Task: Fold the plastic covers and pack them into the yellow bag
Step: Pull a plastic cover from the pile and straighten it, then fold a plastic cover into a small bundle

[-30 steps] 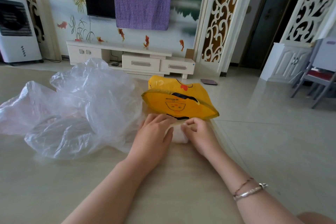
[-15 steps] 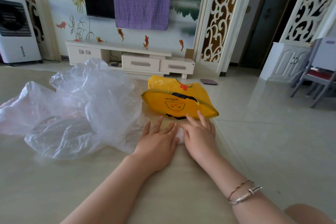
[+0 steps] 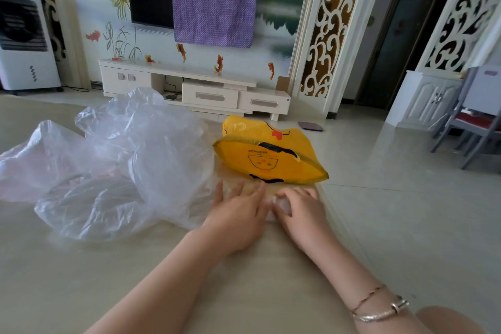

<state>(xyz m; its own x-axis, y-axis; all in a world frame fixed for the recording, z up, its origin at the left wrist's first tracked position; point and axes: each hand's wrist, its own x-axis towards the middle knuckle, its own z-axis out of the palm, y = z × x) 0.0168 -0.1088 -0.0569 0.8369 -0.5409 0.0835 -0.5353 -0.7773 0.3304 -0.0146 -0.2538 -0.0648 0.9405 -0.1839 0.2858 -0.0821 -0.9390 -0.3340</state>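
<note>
The small folded plastic cover [image 3: 279, 206] lies on the pale table [image 3: 162, 279] just in front of the yellow bag [image 3: 271, 160], pinned between the two hands. Half a second ago both hands lay flat and spread over it; now the right hand [image 3: 303, 211] has curled its fingers onto the little packet's edge, closing on it, while the left hand [image 3: 238, 214] stays flat with fingers open, pressing down beside it. That reads as one more fold being turned or tightened, so this cover looks close to ready for packing, though it is not yet in the bag. The bag sits touching the far side of the work spot, its mouth toward the person. To the left, a heap of loose clear plastic covers [image 3: 113, 160] remains unfolded, so most of the task seems left. The bag shows a cartoon chick face and a line of small dark print above it, too small to read.
</note>
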